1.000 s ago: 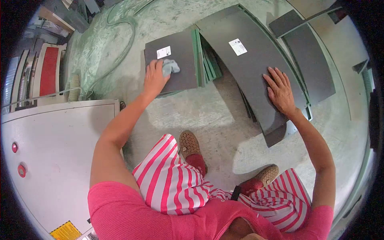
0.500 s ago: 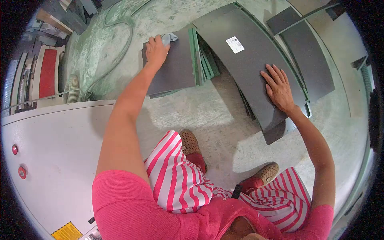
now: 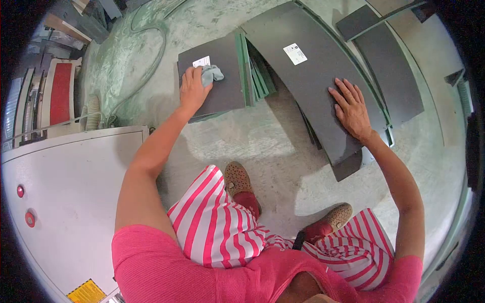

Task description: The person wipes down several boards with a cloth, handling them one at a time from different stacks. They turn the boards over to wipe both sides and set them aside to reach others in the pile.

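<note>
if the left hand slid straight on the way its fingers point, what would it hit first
Most likely the white label just beyond the fingertips of the left hand, on the dark panel. Depth is unclear from one view, so the fingertips may already touch it.

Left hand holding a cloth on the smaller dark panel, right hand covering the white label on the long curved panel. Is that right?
Not quite: the right hand rests on the long curved panel away from its white label, which shows uncovered in the head view. The left hand does hold a cloth on the smaller dark panel.
</note>
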The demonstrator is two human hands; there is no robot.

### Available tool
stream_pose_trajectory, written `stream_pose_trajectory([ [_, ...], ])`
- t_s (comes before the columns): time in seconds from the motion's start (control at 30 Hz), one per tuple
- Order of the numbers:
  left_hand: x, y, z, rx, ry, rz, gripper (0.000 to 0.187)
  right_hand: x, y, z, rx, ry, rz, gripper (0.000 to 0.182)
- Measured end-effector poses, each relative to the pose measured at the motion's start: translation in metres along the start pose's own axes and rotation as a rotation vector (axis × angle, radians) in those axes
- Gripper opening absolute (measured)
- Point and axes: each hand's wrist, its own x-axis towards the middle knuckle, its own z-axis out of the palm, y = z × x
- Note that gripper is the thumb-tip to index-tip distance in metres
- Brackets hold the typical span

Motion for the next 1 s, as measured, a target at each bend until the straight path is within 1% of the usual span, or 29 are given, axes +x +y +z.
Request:
stream_pose_trajectory([
  [0.13,0.038,-0.012,0.016,0.019,0.052,-0.064,0.059,0.0,0.002,0.003,0.009,0.003,0.008,0.048],
  [0.2,0.06,-0.018,0.027,0.094,0.087,-0.131,0.054,0.0,0.003,0.004,0.013,0.001,0.012,0.048],
  [0.23,0.071,-0.016,0.027,0.107,0.032,-0.173,0.054,0.0,0.003,0.004,0.014,0.004,0.011,0.048],
  [0.27,0.074,-0.012,0.027,0.105,0.03,-0.173,0.054,0.001,0.003,0.004,0.014,0.008,0.009,0.048],
  [0.33,0.081,0.001,0.026,0.112,-0.01,-0.276,0.054,0.001,0.003,0.006,0.01,0.008,0.008,0.048],
  [0.37,0.079,0.004,0.023,0.111,-0.009,-0.275,0.054,0.001,0.003,0.006,0.01,0.011,0.009,0.049],
  [0.43,0.064,0.007,0.02,0.072,0.015,-0.198,0.055,0.0,0.004,0.007,0.004,0.014,0.004,0.049],
  [0.47,0.053,0.008,0.016,0.073,0.016,-0.197,0.055,0.0,0.004,0.007,-0.003,0.015,-0.002,0.049],
  [0.53,0.025,0.004,0.005,0.015,-0.023,-0.116,0.056,0.0,0.004,0.005,-0.006,0.012,-0.005,0.048],
  [0.63,-0.017,-0.009,-0.01,0.0,-0.006,-0.07,0.056,-0.002,0.003,0.003,-0.007,0.008,-0.008,0.048],
  [0.67,-0.021,-0.014,-0.013,0.002,-0.007,-0.07,0.056,-0.002,0.002,0.003,-0.008,0.008,-0.009,0.048],
  [0.73,-0.028,-0.02,-0.017,0.044,-0.088,-0.189,0.055,-0.001,0.001,0.001,-0.008,0.005,-0.007,0.048],
  [0.77,-0.027,-0.022,-0.015,0.044,-0.089,-0.192,0.055,-0.001,0.001,0.0,-0.011,0.002,-0.003,0.048],
  [0.83,-0.016,-0.028,-0.008,0.023,0.006,-0.161,0.055,-0.001,0.0,0.0,-0.006,-0.002,-0.005,0.048],
  [0.87,-0.008,-0.031,-0.003,0.022,0.007,-0.162,0.055,0.0,0.001,0.0,-0.002,-0.003,-0.002,0.048],
  [0.93,0.013,-0.037,0.009,0.095,0.088,-0.177,0.054,0.0,0.002,0.003,-0.001,-0.005,-0.003,0.048],
  [0.97,0.024,-0.039,0.014,0.092,0.089,-0.175,0.054,-0.001,0.004,0.004,0.002,-0.007,-0.004,0.048],
  [1.0,0.037,-0.037,0.016,0.1,0.056,-0.221,0.054,0.0,0.004,0.004,0.001,-0.008,-0.001,0.048],
])
